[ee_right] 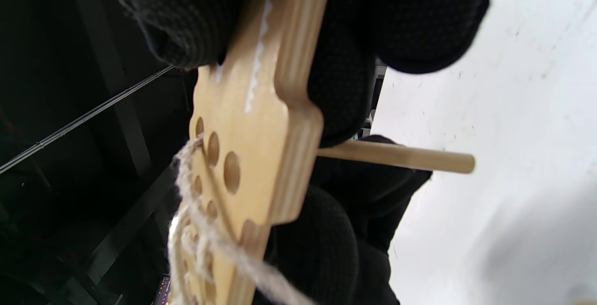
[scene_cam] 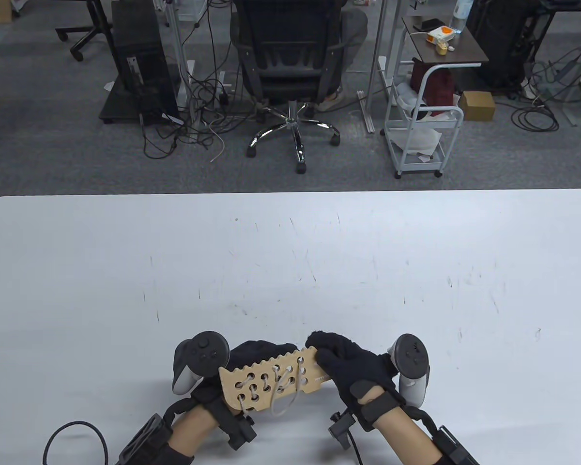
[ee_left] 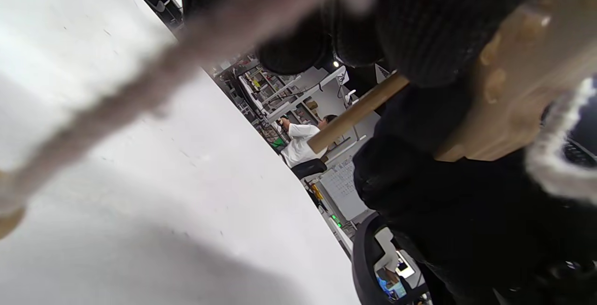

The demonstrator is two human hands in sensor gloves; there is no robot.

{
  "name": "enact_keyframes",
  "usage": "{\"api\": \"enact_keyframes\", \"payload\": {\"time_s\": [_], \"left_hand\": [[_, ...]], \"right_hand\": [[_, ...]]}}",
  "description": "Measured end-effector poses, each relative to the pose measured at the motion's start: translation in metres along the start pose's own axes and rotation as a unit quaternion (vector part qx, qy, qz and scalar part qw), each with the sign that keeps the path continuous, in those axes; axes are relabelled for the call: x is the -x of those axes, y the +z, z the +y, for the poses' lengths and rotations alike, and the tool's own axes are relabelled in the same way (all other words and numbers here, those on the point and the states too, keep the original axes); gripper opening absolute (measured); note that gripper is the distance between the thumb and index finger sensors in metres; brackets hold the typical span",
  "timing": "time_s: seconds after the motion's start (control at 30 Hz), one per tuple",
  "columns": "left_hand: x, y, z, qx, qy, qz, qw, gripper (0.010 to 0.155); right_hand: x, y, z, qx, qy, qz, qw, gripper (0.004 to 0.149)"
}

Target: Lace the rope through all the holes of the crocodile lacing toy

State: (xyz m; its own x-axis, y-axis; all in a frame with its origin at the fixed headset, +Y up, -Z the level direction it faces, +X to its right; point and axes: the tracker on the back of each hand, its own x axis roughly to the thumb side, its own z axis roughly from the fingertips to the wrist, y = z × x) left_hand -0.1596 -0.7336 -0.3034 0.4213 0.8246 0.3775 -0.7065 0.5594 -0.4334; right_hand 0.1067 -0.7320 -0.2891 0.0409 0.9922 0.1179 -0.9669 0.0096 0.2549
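The wooden crocodile lacing board (scene_cam: 276,381) is held tilted just above the table's near edge. Pale rope (scene_cam: 284,398) runs through several of its holes and hangs in a loop below it. My right hand (scene_cam: 330,357) grips the board's right end, with fingers over the top edge. My left hand (scene_cam: 264,351) reaches behind and under the board. In the right wrist view a wooden needle (ee_right: 401,156) sticks out of the board's (ee_right: 256,123) underside. In the left wrist view my left fingers (ee_left: 419,30) appear to pinch that needle (ee_left: 354,114) beside the board (ee_left: 513,86).
The white table (scene_cam: 290,271) stretches far ahead and to both sides. A black cable (scene_cam: 72,436) loops at the near left edge. Beyond the table stand an office chair (scene_cam: 290,63) and a small cart (scene_cam: 426,121).
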Motion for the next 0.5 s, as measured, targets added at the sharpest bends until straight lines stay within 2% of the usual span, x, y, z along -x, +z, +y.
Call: {"api": "enact_keyframes", "payload": {"time_s": [0.17, 0.5], "left_hand": [[-0.0037, 0.0004, -0.0042, -0.003, 0.017, -0.003, 1.000, 0.057], [-0.0030, 0.0003, -0.0041, -0.025, 0.037, 0.002, 0.999, 0.046]], "right_hand": [[0.0022, 0.0006, 0.0045, -0.008, -0.014, 0.007, 1.000, 0.045], [0.0039, 0.0013, 0.0074, -0.010, -0.014, 0.011, 1.000, 0.045]]}}
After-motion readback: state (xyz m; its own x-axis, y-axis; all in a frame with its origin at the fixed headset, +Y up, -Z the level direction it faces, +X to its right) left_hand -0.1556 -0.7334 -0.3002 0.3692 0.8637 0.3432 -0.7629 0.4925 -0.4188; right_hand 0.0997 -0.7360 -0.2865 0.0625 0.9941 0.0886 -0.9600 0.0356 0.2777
